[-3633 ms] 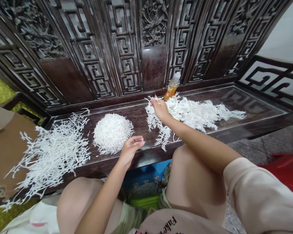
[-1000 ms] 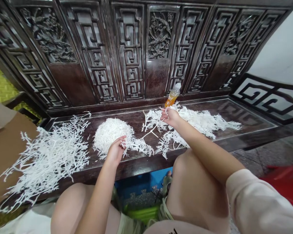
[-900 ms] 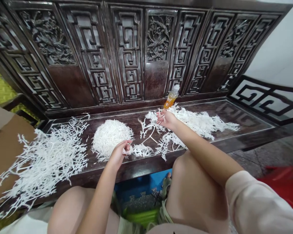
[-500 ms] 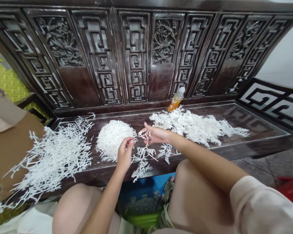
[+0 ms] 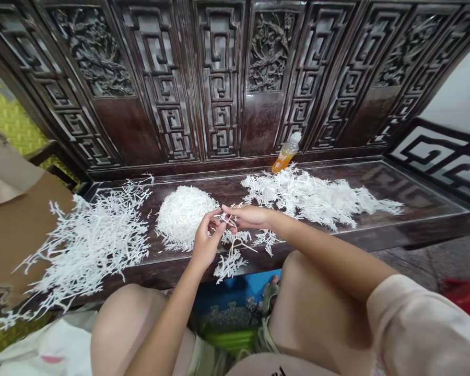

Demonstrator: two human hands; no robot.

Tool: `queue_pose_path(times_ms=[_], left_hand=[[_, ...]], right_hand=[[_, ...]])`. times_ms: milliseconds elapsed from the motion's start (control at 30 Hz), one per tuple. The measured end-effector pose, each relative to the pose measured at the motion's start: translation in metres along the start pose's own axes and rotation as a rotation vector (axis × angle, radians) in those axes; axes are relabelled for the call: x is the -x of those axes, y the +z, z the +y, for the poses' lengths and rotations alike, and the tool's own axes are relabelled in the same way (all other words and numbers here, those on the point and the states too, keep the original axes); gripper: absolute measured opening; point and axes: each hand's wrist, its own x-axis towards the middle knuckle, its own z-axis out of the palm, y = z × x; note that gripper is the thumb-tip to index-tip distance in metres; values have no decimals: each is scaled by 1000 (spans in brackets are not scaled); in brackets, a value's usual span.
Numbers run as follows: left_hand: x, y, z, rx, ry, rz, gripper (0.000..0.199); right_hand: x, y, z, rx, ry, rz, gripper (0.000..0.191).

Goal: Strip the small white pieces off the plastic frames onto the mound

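Note:
My left hand point(image 5: 207, 244) and my right hand point(image 5: 251, 216) meet over the front part of the bench. Between them is a thin white branched sprig point(image 5: 227, 221), plastic-looking, its stems reaching down below the fingers. My right hand is closed round its stems. The left thumb and fingertips pinch at its near end; any small bit between them is too small to make out. Just left of the hands is a rounded heap of short white pieces point(image 5: 186, 216). Under and beside the hands lie a few loose leafy white sprigs point(image 5: 230, 265).
A tangle of bare white stems point(image 5: 96, 243) covers the bench's left end and overhangs its edge. Leafy white sprigs point(image 5: 317, 198) are piled on the right. Behind them stands a bottle of orange drink point(image 5: 285, 152) against the carved backrest point(image 5: 264, 120). Cardboard point(image 5: 31, 230) sits at far left.
My left fingers have moved up and right, closer to my right hand. The right fingers have closed in over the sprig. The view has shifted slightly downward.

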Motion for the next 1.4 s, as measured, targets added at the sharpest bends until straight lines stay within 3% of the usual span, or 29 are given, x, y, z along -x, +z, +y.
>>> queue_pose_path(times_ms=[233,533,667,900,1067,1200,1400], left_hand=[[2,3,3,-222,123,48,22],[0,-1,3,-487,236,74,16],[-1,-1,3,-477,256,81,13],[2,4,1,-425,199,-59,11],[4,4,0,-465,220,-12,16],[6,6,1,-442,226,69,16],[9,11,2,-325,181,102,24]], right_hand=[[-5,-4,4,59,-67,6,37],[-4,-8,6,103,-29,-16,27],[-3,-8,3,53,-14,1,19],[1,-6,-2,73,32,52,18],[-1,-7,-2,70,46,125,23],[-5,-10,3,77,22,86,24],[-5,-13,6,136,-65,60,26]])
